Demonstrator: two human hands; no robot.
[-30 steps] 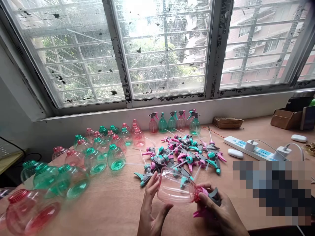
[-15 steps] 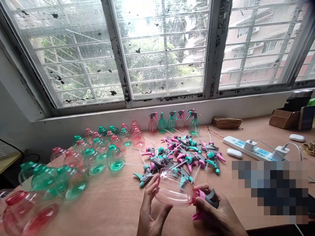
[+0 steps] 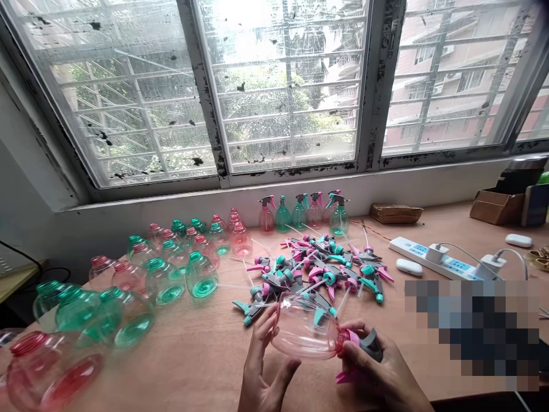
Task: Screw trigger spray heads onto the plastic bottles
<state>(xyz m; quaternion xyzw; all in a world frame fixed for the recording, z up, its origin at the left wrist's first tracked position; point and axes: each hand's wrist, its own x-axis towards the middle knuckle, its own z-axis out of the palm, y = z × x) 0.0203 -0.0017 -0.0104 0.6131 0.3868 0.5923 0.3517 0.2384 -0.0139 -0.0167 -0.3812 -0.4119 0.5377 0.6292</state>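
Observation:
A clear pink spray bottle (image 3: 305, 332) lies sideways in the air above the table's near part, its neck toward the right. My left hand (image 3: 266, 363) cups its base, fingers behind it and thumb along the lower side. Around the neck, my right hand (image 3: 371, 363) is closed on a grey and pink trigger sprayer head (image 3: 369, 344), whose pink collar meets the bottle's mouth. The pink trigger pokes out below the fingers. Just behind the bottle lies a heap of loose sprayer heads (image 3: 295, 277) in grey, pink and teal, with thin clear tubes.
Open green and pink bottles (image 3: 201, 277) fill the table's left side. Several bottles with sprayers fitted (image 3: 299, 214) stand by the window wall. On the right are a white power strip (image 3: 429, 254) with plugs, a white case (image 3: 409, 267), a cardboard box (image 3: 493, 207) and a blurred-out patch.
Almost nothing differs. Both hands keep their hold on the bottle and the sprayer head, with only a very slight shift of the bottle and right hand.

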